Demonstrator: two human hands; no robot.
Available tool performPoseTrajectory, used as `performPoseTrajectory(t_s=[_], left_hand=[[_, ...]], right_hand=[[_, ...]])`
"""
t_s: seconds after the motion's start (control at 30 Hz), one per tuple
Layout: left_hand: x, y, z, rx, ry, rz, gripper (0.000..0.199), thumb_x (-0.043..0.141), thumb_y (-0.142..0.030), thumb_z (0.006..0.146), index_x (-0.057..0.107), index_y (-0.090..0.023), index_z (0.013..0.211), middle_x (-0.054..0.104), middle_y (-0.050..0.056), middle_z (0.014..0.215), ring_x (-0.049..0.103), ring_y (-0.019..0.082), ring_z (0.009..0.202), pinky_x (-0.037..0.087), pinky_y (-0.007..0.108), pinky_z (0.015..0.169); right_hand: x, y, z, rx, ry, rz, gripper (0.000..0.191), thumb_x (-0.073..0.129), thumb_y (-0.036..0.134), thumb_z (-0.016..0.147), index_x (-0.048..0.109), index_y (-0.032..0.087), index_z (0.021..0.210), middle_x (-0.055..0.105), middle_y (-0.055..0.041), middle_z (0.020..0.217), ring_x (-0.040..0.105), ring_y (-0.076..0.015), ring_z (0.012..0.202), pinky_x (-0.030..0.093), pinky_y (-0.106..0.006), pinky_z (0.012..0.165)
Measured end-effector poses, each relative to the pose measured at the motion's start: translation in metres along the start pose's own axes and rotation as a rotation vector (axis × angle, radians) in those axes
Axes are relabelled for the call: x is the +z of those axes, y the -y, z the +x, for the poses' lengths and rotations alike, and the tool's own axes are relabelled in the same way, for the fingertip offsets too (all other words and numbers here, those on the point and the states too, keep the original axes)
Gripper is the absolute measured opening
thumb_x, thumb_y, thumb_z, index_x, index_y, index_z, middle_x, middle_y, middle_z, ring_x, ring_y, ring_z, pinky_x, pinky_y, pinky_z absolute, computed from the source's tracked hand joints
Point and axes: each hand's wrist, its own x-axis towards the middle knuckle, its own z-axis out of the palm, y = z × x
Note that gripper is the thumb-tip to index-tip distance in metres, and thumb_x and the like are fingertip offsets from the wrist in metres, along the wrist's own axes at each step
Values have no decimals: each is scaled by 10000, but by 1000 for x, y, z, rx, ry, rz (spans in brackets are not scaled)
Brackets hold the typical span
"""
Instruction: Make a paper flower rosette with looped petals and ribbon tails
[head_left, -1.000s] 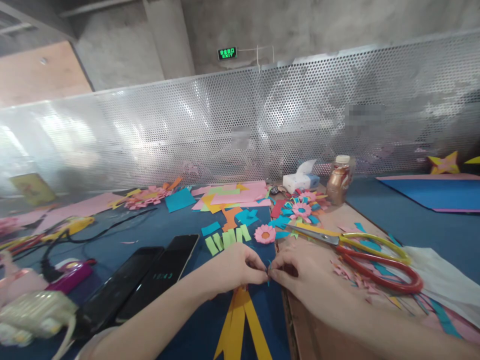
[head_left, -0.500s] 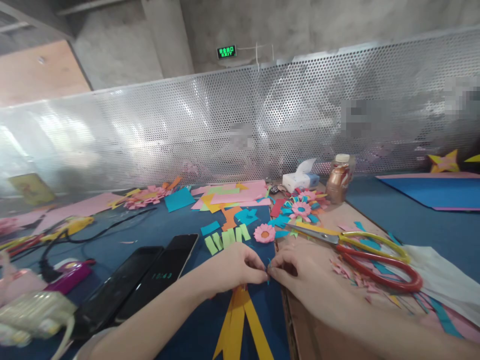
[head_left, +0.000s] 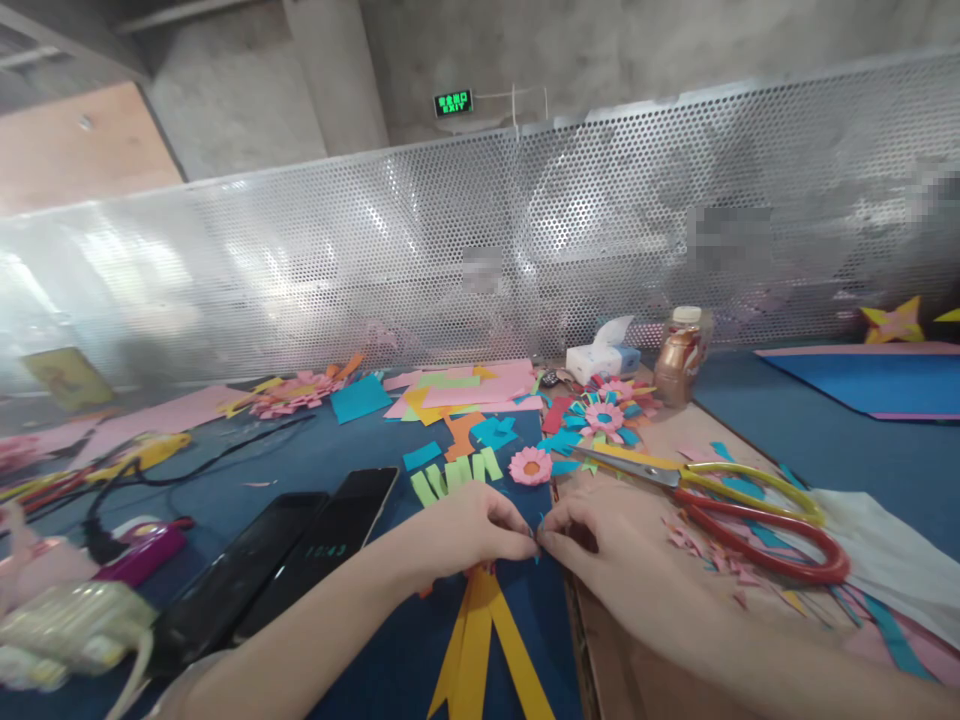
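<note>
My left hand [head_left: 480, 528] and my right hand [head_left: 589, 525] meet fingertip to fingertip above the edge between the blue mat and the brown board. Pinched between both is a small blue paper piece [head_left: 539, 527], mostly hidden by the fingers. Below my left hand, yellow paper strips [head_left: 474, 640] fan out toward me, their upper end covered by the hand. A pink paper flower [head_left: 530, 466] with an orange centre lies just beyond the fingertips. Several light green paper strips [head_left: 456, 472] rest behind my left hand. Scissors [head_left: 720, 492] with yellow and red handles lie beyond my right hand.
Two black phones [head_left: 300, 550] lie left of my left forearm, near a power strip [head_left: 71, 625] and cables. Behind are coloured paper sheets [head_left: 480, 385], a finished-looking flower cluster [head_left: 604, 415], a tissue box [head_left: 602, 360] and a bottle [head_left: 679, 360]. Paper scraps [head_left: 709, 550] litter the right board.
Hardly anything differs. Both hands keep their pinch on the small blue paper piece, and the whole view has shifted very slightly.
</note>
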Motion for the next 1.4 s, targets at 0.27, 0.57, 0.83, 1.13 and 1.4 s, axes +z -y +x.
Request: performPoseTrajectory(t_s=[0.27,0.57,0.83,1.13,1.4], left_hand=[[-7,-2,0,-11,-5,-220,211,650,-345,627,615,-142,675,387,-67,473,300,47,437,204,181,412],[-14,-13,-10,67,78,-686,185,672,-247,645,517,-145,634,282,-105,439,148,36,408,88,226,409],[-11,-14,-10,56,73,-662,203,678,-256,623,508,-146,611,264,-107,425,134,33,408,65,249,424],[-11,-15,-12,69,83,-694,196,658,-237,651,487,-149,612,238,-102,446,122,38,418,58,253,421],[-11,-18,-14,64,96,-746,241,657,-244,668,454,-151,576,229,-99,452,115,36,419,64,244,417]], right_hand=[[6,-8,2,40,-73,135,215,428,184,821,632,176,886,647,-33,830,599,-172,799,453,-276,694],[10,-15,0,-8,-168,246,220,390,215,818,607,197,849,625,-35,815,571,-191,851,431,-325,797],[9,-15,-6,-192,-134,205,321,362,37,682,619,196,790,500,-37,824,495,-171,833,412,-303,749],[2,-12,-4,-240,-38,5,337,422,17,710,683,224,762,508,-25,783,470,-181,841,367,-347,769],[6,-14,-3,-244,-21,17,342,399,28,741,682,220,741,519,-26,783,485,-169,825,376,-332,770]])
